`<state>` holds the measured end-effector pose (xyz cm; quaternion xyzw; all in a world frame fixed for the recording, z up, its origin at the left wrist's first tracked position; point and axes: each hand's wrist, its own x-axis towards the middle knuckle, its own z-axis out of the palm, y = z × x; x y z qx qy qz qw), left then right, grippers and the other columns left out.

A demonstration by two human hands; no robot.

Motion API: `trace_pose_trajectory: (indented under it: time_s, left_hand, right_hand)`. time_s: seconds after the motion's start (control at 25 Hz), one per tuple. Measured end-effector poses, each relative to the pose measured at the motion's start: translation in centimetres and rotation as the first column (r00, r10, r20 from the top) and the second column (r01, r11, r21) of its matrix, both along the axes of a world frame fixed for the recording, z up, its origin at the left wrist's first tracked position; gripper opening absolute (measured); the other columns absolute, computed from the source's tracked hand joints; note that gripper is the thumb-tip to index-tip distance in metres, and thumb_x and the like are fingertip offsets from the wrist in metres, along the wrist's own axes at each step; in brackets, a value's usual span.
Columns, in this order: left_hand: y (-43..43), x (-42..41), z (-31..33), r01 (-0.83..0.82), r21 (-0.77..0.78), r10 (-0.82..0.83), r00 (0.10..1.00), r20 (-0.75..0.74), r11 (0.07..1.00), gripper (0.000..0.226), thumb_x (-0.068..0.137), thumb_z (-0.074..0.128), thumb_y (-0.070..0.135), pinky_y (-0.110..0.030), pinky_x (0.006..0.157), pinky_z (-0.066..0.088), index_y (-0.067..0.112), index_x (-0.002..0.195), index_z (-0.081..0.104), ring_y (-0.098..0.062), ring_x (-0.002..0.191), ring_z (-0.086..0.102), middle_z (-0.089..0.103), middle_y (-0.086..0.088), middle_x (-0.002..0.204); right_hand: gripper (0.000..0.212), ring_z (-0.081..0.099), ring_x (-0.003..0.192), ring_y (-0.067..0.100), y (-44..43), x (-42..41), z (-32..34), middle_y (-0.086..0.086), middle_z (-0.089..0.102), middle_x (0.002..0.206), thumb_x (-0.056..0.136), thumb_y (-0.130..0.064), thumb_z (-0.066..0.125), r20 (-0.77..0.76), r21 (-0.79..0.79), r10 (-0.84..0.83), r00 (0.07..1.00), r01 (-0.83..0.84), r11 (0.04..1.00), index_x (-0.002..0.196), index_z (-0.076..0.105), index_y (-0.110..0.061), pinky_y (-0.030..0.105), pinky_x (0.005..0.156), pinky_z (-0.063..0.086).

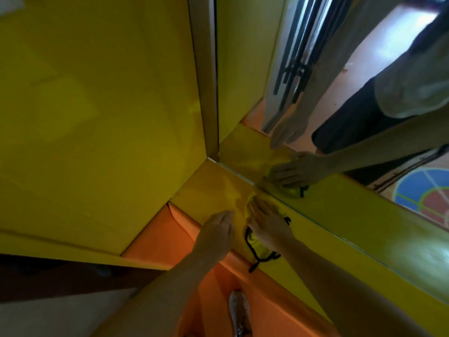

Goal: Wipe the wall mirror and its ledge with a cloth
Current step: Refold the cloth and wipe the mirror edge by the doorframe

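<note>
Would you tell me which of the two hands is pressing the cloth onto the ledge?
The right hand, fingers flat on the yellow cloth; the left hand rests on the bare ledge beside it.

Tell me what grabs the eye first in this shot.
The right hand presses flat on a yellow cloth on the yellow ledge at centre, with the left hand resting just beside it. Above and to the right, the wall mirror repeats both hands in reflection.
</note>
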<state>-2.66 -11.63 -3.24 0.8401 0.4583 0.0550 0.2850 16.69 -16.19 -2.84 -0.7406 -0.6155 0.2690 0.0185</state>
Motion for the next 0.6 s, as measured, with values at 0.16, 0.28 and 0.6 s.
trace_pose_trajectory:
  time_s: [0.16, 0.28, 0.6]
  left_hand:
    - [-0.7, 4.7, -0.5, -0.033, -0.418, 0.064, 0.996, 0.061, 0.908, 0.047, 0.109, 0.047, 0.025, -0.033, 0.107, 0.041, 0.002, 0.149, 0.047, -0.028, 0.135, 0.053, 0.056, -0.016, 0.146]
    - [-1.2, 7.6, -0.6, -0.044, -0.576, 0.183, 0.965, 0.186, 0.816, 0.04, 0.105, 0.056, 0.013, -0.037, 0.104, 0.049, -0.002, 0.142, 0.053, -0.023, 0.117, 0.061, 0.063, -0.009, 0.129]
    - [0.0, 6.5, 2.9, -0.004, -0.68, 0.239, 0.937, 0.254, 0.734, 0.041, 0.091, 0.072, -0.003, -0.02, 0.073, 0.051, 0.005, 0.128, 0.059, -0.018, 0.096, 0.062, 0.066, -0.001, 0.098]
  right_hand:
    - [0.051, 0.038, 0.147, 0.025, -3.5, 3.0, 0.7, 0.002, 0.039, 0.16, 0.108, -0.038, 0.037, -0.144, -0.016, -0.241, 0.96, 0.242, 0.97, 0.154, 0.04, -0.017, 0.038, 0.116, 0.033]
    - [0.036, 0.057, 0.124, 0.025, -3.1, 3.8, 1.6, 0.006, 0.056, 0.139, 0.104, -0.026, 0.051, -0.242, 0.008, -0.379, 0.893, 0.392, 0.92, 0.139, 0.053, -0.017, 0.033, 0.09, 0.044]
    - [0.047, 0.063, 0.101, 0.02, -0.2, 4.0, 5.6, 0.001, 0.063, 0.108, 0.084, -0.027, 0.079, -0.383, -0.15, -0.492, 0.782, 0.473, 0.868, 0.129, 0.064, -0.023, 0.029, 0.076, 0.054]
